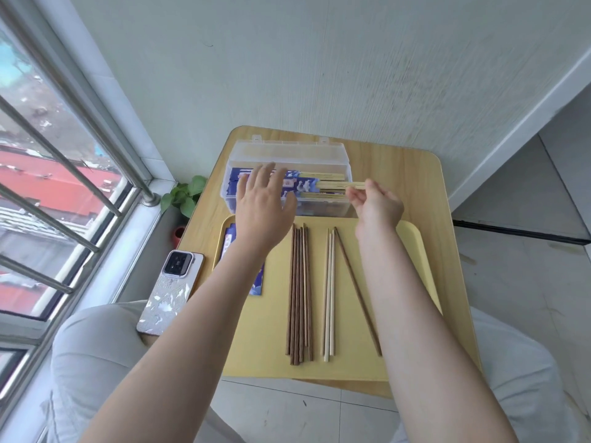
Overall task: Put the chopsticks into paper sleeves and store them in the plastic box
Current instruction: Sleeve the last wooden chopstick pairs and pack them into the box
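Chopsticks in blue paper sleeves (289, 183) lie in the clear plastic box (287, 155) at the tabletop's far edge. Storing looks underway: the left hand (263, 203) hovers flat over them, fingers spread and holding nothing. Bare chopsticks (300, 292) wait on the yellow tray (415, 251). The right hand (375, 204) pinches one sleeved pair's end (355, 185), probably needing a push inward.

Pale textured wall (319, 59), barred window (48, 155) left, tiled floor (527, 266).

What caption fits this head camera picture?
Right hand lowers sleeved chopsticks into the plastic box; left hand hovers open.
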